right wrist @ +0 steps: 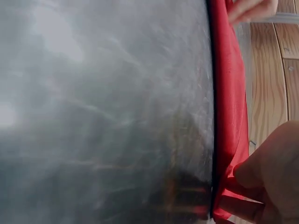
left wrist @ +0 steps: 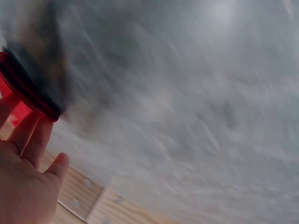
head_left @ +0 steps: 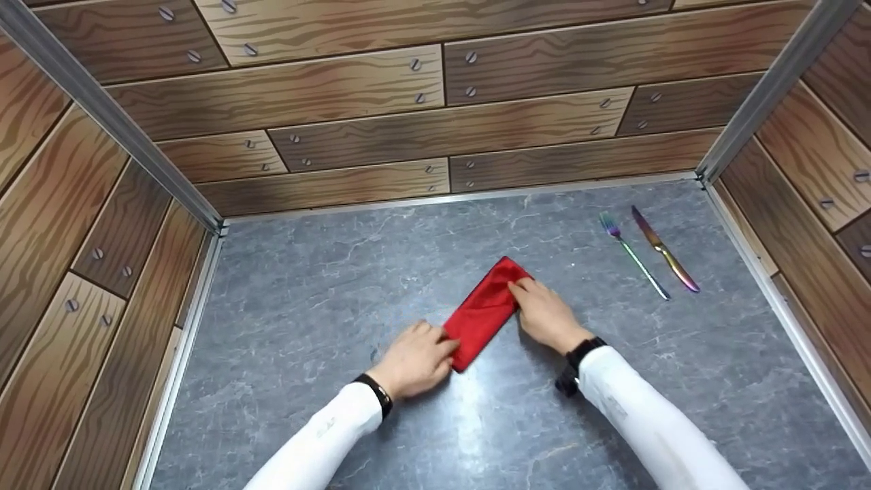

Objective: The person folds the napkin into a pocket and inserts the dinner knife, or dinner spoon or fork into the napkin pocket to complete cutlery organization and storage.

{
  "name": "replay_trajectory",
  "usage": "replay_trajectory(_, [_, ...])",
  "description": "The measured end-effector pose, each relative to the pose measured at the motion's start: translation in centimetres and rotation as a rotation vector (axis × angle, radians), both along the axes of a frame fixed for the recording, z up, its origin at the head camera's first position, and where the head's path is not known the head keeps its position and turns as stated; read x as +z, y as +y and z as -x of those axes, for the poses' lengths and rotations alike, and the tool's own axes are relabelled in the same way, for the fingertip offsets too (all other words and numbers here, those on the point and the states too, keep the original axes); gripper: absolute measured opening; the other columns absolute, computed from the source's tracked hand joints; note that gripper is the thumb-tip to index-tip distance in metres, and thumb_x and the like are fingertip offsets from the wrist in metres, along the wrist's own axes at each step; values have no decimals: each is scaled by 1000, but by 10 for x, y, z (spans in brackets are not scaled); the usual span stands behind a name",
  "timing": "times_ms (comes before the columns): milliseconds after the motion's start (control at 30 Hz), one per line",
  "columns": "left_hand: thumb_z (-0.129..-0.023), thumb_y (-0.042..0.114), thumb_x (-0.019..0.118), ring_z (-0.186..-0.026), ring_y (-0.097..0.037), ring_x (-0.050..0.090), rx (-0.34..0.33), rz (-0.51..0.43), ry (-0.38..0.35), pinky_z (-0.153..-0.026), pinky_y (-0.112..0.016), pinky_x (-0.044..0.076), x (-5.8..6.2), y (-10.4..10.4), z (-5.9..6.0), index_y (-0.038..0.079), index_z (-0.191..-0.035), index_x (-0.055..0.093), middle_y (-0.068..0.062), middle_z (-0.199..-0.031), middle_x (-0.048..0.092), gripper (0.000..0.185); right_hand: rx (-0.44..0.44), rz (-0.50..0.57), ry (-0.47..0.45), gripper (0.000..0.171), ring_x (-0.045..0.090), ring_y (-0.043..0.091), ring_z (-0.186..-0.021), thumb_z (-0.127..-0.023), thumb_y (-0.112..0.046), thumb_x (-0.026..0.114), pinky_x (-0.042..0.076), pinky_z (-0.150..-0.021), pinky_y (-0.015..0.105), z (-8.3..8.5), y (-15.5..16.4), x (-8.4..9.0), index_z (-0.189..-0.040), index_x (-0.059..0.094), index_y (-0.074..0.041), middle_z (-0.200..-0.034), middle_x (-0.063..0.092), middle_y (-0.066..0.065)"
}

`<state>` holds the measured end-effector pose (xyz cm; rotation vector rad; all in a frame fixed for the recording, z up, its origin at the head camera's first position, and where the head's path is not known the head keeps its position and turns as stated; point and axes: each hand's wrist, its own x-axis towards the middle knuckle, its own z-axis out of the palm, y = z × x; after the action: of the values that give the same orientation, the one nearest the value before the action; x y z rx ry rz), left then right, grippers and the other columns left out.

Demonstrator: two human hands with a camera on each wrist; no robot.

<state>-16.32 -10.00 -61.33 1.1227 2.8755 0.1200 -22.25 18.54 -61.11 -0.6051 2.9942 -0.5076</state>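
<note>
A red cloth napkin, folded into a long narrow strip, lies slantwise on the grey marbled surface. At its near left end, my left hand holds the edge with its fingertips. My right hand pinches the far right edge between thumb and fingers. In the left wrist view, the layered end of the napkin meets the fingers of the left hand; the thumb is hidden. The right wrist view shows the napkin's long side, with the right hand gripping one end.
A rainbow-coloured fork and a matching knife lie side by side at the back right. Wood-patterned panels enclose the surface at the back, left and right, with metal strips along the edges.
</note>
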Motion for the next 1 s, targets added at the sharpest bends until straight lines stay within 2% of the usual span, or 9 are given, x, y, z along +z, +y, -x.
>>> replay_trajectory(100, [-105,38,48,-113,-22,59,-23,-13,14,-109,-40,47,-2,9,-12,17,-142,62,-1,-128,64,45,3,-16,-19,48,52,42,-133,-98,-3,48,47,-109,58,11,-5,-1,-145,55,3,-142,56,21])
replay_trajectory(200, [-105,37,47,-115,-20,58,-36,-28,35,-108,-38,47,-6,16,-23,15,-143,61,-1,-128,63,46,10,-33,-60,49,48,42,-138,-99,-3,46,45,-112,58,19,-10,0,-147,54,1,-148,52,20])
replay_trajectory(267, [-105,35,48,-120,-20,57,-46,-39,59,-112,-38,46,-9,19,-28,13,-143,61,-2,-131,62,46,20,-44,-78,49,46,42,-142,-100,-3,45,43,-115,59,23,-13,0,-148,53,0,-152,50,19])
replay_trajectory(367, [-105,35,47,-137,-23,53,-63,-20,76,-121,-39,41,-10,24,-33,11,-146,58,-5,-146,58,48,44,-53,-91,48,45,41,-144,-101,-4,45,40,-118,58,29,-20,3,-148,53,-1,-154,49,19])
replay_trajectory(467, [-106,36,44,-151,-24,42,-83,14,62,-127,-39,32,-9,29,-36,9,-152,51,-8,-161,47,54,74,-65,-109,48,43,41,-147,-102,-4,43,37,-120,58,34,-26,5,-149,53,-1,-157,48,18])
replay_trajectory(567, [-107,38,42,-155,-24,37,-99,32,44,-128,-39,30,-8,35,-38,8,-155,46,-8,-165,40,57,97,-81,-133,49,42,40,-148,-101,-2,42,35,-122,58,38,-31,8,-149,52,-1,-158,47,17])
replay_trajectory(833, [-108,41,40,-153,-24,40,-118,28,50,-127,-37,33,-12,44,-39,9,-154,48,-9,-162,44,57,134,-105,-149,51,42,37,-148,-99,1,42,36,-122,55,46,-48,13,-149,54,-4,-157,50,14])
replay_trajectory(1000, [-108,41,41,-151,-23,42,-115,30,50,-127,-38,33,-12,44,-38,11,-153,50,-8,-161,47,55,140,-114,-121,50,46,37,-145,-98,0,46,40,-119,55,48,-52,12,-147,56,-6,-153,52,13])
